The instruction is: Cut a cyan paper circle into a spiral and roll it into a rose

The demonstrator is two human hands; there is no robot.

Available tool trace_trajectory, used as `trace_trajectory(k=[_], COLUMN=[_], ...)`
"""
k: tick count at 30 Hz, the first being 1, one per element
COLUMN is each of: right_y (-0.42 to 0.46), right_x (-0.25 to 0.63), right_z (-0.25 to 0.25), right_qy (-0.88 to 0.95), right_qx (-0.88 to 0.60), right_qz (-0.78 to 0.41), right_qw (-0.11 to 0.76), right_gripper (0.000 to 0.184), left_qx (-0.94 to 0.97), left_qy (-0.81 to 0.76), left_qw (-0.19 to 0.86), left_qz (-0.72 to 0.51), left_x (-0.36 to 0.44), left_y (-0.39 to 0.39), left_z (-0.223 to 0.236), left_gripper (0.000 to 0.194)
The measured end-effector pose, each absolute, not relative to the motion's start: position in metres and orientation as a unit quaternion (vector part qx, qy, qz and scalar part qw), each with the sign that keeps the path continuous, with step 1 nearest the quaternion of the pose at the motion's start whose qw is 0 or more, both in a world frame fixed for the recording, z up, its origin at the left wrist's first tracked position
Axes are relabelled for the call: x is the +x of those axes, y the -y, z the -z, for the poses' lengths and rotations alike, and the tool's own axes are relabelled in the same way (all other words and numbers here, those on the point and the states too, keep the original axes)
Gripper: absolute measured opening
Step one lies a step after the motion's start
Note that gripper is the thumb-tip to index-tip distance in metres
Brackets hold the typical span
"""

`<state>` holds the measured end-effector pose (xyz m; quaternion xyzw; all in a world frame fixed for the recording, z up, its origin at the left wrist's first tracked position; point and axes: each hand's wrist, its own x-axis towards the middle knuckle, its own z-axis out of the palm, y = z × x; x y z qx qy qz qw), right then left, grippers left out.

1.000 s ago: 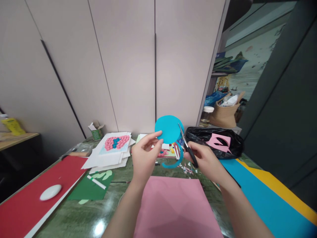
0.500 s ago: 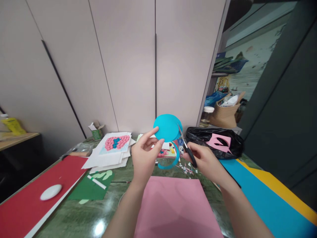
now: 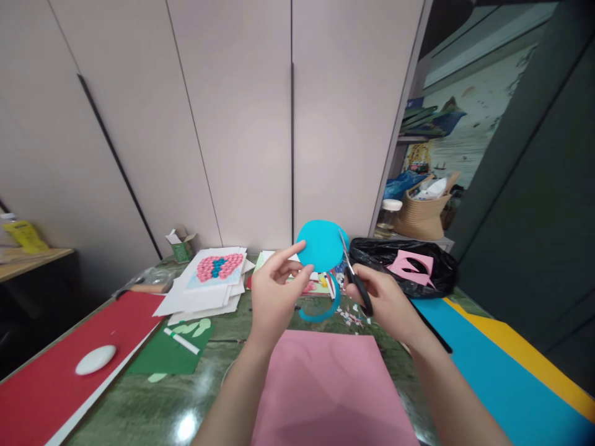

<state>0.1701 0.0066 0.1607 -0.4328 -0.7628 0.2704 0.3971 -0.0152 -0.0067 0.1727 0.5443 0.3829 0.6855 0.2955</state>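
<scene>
My left hand [image 3: 280, 288] pinches the lower left edge of a round piece of blue paper [image 3: 321, 246], held up above the table. My right hand [image 3: 383, 300] is wrapped round the black handles of a pair of scissors [image 3: 357, 285]. The scissor blades lie at the right edge of the blue circle. A curled blue paper strip [image 3: 332, 310], partly cut off, hangs below the circle. Under my forearms lies a large sheet of pink paper [image 3: 332, 384] on the green table.
Left are red paper [image 3: 56, 365] with a white oval object [image 3: 95, 360], green paper [image 3: 186, 362] with a marker, and stacked white sheets [image 3: 204, 301]. Right are a black plastic bag [image 3: 446, 272] with pink scrap, and blue paper [image 3: 488, 371]. Small paper scraps [image 3: 352, 318] lie behind the pink sheet.
Both hands have shifted slightly right and down, with the blue circle, its hanging strip and the scissors moving along. The blades stay at the circle's right edge.
</scene>
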Motion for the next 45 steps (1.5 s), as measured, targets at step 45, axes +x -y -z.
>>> trace_trajectory(k=[45], right_y=[-0.0089], right_x=[0.1723], right_z=[-0.1603], right_qy=[0.771], right_qx=[-0.437], right_qz=[-0.26], right_qw=[0.383], right_gripper=[0.033], left_qx=[0.507], left_qy=[-0.393], left_qw=[0.257], left_qz=[-0.723], left_x=[-0.0152], left_y=[0.0054], left_z=[-0.1726], left_gripper=[0.043])
